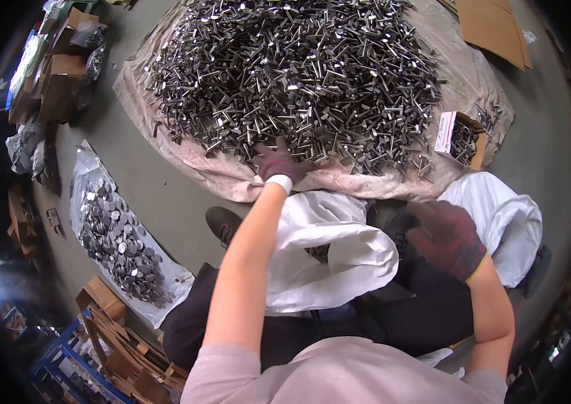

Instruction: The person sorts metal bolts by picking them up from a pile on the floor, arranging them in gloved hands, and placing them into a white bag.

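A wide heap of small metal T-shaped pieces (pixel 299 81), like bolts with flat heads, lies on a pinkish cloth (pixel 231 182). My left hand (pixel 278 165), in a dark red glove with a white cuff, touches the heap's near edge with fingers spread. Between my legs stands a white woven sack (pixel 326 286), its mouth open and some dark metal pieces visible inside. My right hand (pixel 448 237), also gloved, hovers to the right of this sack. Motion blurs its fingers, so whether it holds anything cannot be made out.
A second white sack (pixel 494 222) stands at the right. Behind it, a small carton (pixel 446 132) of metal pieces sits on the cloth. Round metal discs (pixel 123 242) lie on plastic sheeting at the left. Cardboard (pixel 494 30) rests at the upper right, and boxes (pixel 63 87) line the left.
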A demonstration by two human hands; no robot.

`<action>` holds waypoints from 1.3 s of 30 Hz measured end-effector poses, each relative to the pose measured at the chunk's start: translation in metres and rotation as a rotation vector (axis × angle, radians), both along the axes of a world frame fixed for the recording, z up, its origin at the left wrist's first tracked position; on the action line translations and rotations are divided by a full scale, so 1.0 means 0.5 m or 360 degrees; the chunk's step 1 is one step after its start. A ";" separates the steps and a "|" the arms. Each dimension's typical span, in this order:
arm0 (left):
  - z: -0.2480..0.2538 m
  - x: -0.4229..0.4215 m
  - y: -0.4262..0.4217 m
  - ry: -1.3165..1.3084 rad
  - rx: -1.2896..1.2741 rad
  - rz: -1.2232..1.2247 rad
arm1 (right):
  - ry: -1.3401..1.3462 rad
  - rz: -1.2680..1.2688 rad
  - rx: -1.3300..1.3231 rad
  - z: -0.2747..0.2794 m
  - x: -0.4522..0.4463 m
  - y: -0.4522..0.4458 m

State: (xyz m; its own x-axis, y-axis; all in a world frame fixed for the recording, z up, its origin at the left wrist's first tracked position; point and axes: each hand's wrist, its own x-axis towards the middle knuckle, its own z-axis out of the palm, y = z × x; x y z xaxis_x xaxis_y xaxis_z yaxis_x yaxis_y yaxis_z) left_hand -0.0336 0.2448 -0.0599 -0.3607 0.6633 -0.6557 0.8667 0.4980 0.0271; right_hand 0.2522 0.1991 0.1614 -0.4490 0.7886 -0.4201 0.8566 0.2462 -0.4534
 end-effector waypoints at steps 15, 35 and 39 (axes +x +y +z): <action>-0.069 0.025 -0.027 0.0004 0.0351 0.0056 | 0.0090 0.0101 -0.0080 0.003 -0.021 0.024; -0.108 -0.082 0.013 -0.1041 0.0679 0.0886 | 0.0027 0.0165 -0.0120 0.011 0.005 0.006; -0.085 -0.109 0.019 -0.2360 0.0140 0.2062 | 0.0007 0.0186 -0.0107 0.016 0.005 0.001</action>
State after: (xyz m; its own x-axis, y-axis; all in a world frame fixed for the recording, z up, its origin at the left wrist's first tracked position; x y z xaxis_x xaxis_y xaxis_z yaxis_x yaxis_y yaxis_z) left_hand -0.0881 0.2542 -0.1025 0.1346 0.5394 -0.8312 -0.6777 0.6621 0.3199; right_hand 0.2548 0.1996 0.1692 -0.5380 0.7010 -0.4681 0.8219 0.3129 -0.4760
